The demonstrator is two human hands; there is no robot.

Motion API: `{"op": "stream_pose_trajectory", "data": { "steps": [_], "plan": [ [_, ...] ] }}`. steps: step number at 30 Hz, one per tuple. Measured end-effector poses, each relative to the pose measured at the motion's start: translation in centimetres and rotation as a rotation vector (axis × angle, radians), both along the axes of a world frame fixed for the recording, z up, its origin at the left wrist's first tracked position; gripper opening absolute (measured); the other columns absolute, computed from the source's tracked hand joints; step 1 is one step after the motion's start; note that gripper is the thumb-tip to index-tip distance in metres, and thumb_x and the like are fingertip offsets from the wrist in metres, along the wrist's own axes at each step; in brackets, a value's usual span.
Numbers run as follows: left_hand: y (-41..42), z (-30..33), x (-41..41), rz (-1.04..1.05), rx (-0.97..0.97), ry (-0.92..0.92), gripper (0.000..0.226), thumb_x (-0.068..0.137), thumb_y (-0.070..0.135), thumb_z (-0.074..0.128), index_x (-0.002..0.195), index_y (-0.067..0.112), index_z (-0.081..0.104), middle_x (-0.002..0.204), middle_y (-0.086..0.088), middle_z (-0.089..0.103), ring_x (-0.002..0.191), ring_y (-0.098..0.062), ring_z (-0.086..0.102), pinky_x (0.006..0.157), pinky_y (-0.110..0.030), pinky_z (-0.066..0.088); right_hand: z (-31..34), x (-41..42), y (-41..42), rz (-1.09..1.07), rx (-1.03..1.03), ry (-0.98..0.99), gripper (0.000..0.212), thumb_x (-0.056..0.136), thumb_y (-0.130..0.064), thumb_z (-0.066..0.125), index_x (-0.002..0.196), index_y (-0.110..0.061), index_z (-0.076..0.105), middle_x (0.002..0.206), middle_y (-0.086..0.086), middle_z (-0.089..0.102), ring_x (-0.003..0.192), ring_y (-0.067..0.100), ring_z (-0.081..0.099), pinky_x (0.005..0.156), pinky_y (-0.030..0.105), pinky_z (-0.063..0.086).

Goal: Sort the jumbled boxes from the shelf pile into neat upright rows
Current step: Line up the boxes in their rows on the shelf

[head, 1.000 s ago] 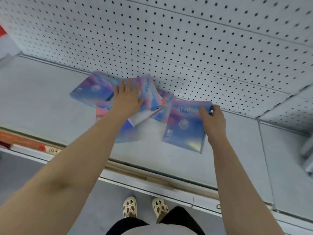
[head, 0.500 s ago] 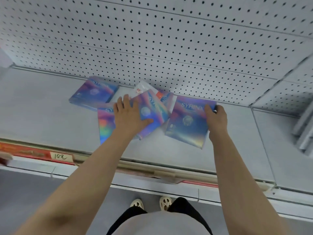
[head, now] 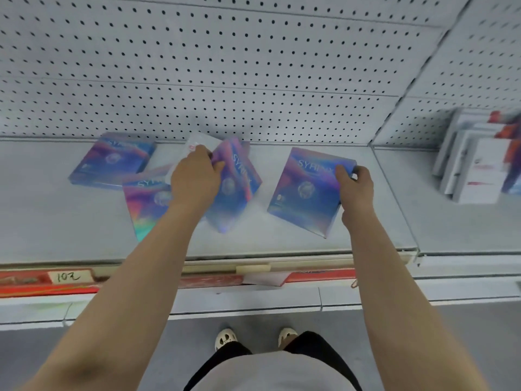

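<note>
**Four boxes in view, none yet upright in a row**

Four holographic boxes show on the shelf (head: 282,235), plus a white packet edge behind the left hand (blurred, cannot say what it is).

- Left hand (head: 194,179): fingers curled round the top of the middle box (head: 234,193), which is tilted up off the shelf and smeared by motion blur.
- Right hand (head: 353,187): thumb and fingers pinch the upper right corner of the right box (head: 306,190). This one sits apart from the others; whether it lies flat or is partly raised I cannot tell.
- Far left box (head: 112,160) lies flat near the pegboard (head: 253,66).
- Front left box (head: 146,201) lies flat, askew, partly under the left forearm and touching the far left one.

Progress, judged: early. Two are in hand and two untouched; no neat row is formed here.

Surroundings: a stack of white cartons (head: 473,165) leans in the next bay to the right, beyond the divider. A red price strip (head: 42,280) with a handwritten tag runs along the shelf front.

Obstruction: the two flat boxes overlap the spot where a row would likely start.
</note>
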State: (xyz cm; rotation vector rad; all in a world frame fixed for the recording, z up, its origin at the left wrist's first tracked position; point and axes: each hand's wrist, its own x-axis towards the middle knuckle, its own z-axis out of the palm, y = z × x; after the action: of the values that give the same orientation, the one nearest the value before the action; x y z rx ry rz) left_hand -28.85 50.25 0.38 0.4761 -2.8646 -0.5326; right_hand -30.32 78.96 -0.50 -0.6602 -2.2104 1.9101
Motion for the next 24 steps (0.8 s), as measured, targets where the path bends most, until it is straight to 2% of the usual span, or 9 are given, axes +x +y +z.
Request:
{"op": "stream_pose_trajectory", "data": {
  "steps": [2, 4, 7, 11, 15, 17, 21, 24],
  "plan": [
    [1.6, 0.6, 0.2, -0.034, 0.140, 0.000, 0.028, 0.095, 0.038, 0.051, 0.109, 0.013, 0.053, 0.105, -0.015, 0.065, 0.102, -0.038, 0.058, 0.075, -0.039, 0.036, 0.5, 0.9, 1.7, -0.033, -0.063, 0.024, 0.015, 0.095, -0.025, 0.058, 0.106, -0.017, 0.052, 0.087, 0.001, 0.059, 0.068, 0.014, 0.055, 0.053, 0.020, 0.041],
    [3.4, 1.0, 0.5, -0.054, 0.260, 0.034, 0.029, 0.096, 0.038, 0.050, 0.113, 0.014, 0.053, 0.106, -0.012, 0.066, 0.102, -0.036, 0.058, 0.076, -0.037, 0.035, 1.2, 1.9, 3.6, -0.070, -0.115, 0.047, 0.013, 0.096, -0.022, 0.057, 0.106, -0.016, 0.052, 0.083, -0.001, 0.058, 0.063, 0.010, 0.054, 0.047, 0.015, 0.040],
    [7.0, 1.3, 1.0, -0.077, 0.403, 0.111, 0.027, 0.096, 0.034, 0.050, 0.115, 0.015, 0.055, 0.107, -0.009, 0.064, 0.101, -0.033, 0.057, 0.079, -0.035, 0.036, 2.1, 3.2, 7.3, -0.106, -0.168, 0.074, 0.010, 0.096, -0.020, 0.056, 0.105, -0.016, 0.053, 0.087, 0.002, 0.061, 0.066, 0.012, 0.056, 0.053, 0.020, 0.042],
    [14.0, 1.2, 1.8, -0.148, 0.594, 0.197, 0.015, 0.096, 0.023, 0.049, 0.099, 0.010, 0.055, 0.082, -0.001, 0.051, 0.082, -0.024, 0.048, 0.070, -0.032, 0.032, 3.3, 5.4, 13.9, -0.121, -0.192, 0.132, 0.009, 0.097, -0.018, 0.056, 0.105, -0.016, 0.055, 0.088, -0.002, 0.063, 0.068, 0.008, 0.058, 0.056, 0.017, 0.048],
    [22.8, 1.0, 3.1, -0.103, 0.817, 0.219, 0.009, 0.096, 0.025, 0.049, 0.103, 0.020, 0.052, 0.075, 0.010, 0.048, 0.069, -0.009, 0.045, 0.063, -0.025, 0.036, 4.4, 7.3, 22.2, -0.092, -0.146, 0.154, 0.017, 0.098, -0.021, 0.054, 0.113, -0.013, 0.056, 0.096, -0.001, 0.065, 0.074, 0.005, 0.062, 0.061, 0.016, 0.049],
    [27.2, 0.7, 3.5, -0.101, 0.927, 0.238, 0.009, 0.097, 0.024, 0.049, 0.105, 0.024, 0.050, 0.080, 0.010, 0.051, 0.071, -0.007, 0.047, 0.065, -0.021, 0.038, 4.8, 8.1, 26.4, -0.099, -0.121, 0.151, 0.020, 0.097, -0.024, 0.054, 0.115, -0.015, 0.057, 0.094, -0.003, 0.066, 0.070, 0.002, 0.062, 0.061, 0.019, 0.049],
    [35.2, 0.0, 3.5, -0.137, 1.050, 0.266, 0.010, 0.094, 0.025, 0.052, 0.104, 0.026, 0.052, 0.090, 0.000, 0.056, 0.080, -0.016, 0.051, 0.075, -0.031, 0.042, 5.5, 9.0, 34.3, -0.141, -0.104, 0.170, 0.017, 0.097, -0.023, 0.055, 0.113, -0.016, 0.057, 0.088, -0.008, 0.065, 0.065, -0.002, 0.061, 0.057, 0.017, 0.049],
    [40.2, 0.0, 3.3, -0.151, 1.086, 0.270, 0.010, 0.095, 0.024, 0.052, 0.105, 0.027, 0.051, 0.088, 0.003, 0.057, 0.081, -0.015, 0.052, 0.076, -0.032, 0.043, 5.4, 8.8, 39.4, -0.155, -0.084, 0.177, 0.017, 0.097, -0.021, 0.055, 0.113, -0.016, 0.057, 0.090, -0.005, 0.064, 0.071, 0.005, 0.060, 0.057, 0.016, 0.046]
  ]
}}
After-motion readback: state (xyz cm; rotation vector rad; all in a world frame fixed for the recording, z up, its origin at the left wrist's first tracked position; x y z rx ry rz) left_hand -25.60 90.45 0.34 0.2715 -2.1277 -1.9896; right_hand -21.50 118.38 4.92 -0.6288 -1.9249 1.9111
